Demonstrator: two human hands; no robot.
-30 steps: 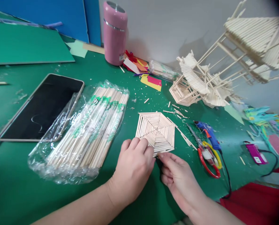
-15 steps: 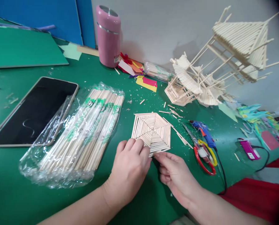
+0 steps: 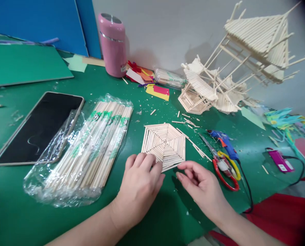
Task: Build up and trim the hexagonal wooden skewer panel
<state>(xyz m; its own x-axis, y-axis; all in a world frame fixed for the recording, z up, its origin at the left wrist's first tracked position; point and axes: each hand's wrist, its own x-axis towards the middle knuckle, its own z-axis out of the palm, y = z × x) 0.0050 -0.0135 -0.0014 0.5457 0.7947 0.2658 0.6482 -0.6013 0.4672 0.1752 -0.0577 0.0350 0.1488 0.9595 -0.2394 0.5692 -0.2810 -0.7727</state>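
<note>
Change vs a moment ago: right hand (image 3: pixel 205 189) has let go at the near corner of the hexagonal stick panel (image 3: pixel 167 145). Thumb and index were pinched together there; now they're parted, nothing visible between them. Index tip sits right by the panel's near edge, can't tell if it's touching. Left hand (image 3: pixel 142 184) basically unchanged: knuckles up, fingers curled down over the panel's near-left edge. Fingertips hidden, so can't tell if it's gripping or just pressing.

Panel lies on the green table (image 3: pixel 139 229), just beyond both hands, most of it uncovered. It's ahead of the right hand's gap and slightly to its left.

Around it: bagged sticks (image 3: pixel 91 147) to the left, partly over the dark-screened tablet (image 3: pixel 39 130). Loose sticks (image 3: pixel 198 149) just right of the panel, then scissors (image 3: pixel 216 171) and blue glue gun (image 3: pixel 227 147). Stick-built model (image 3: pixel 257 32) at the back right.
</note>
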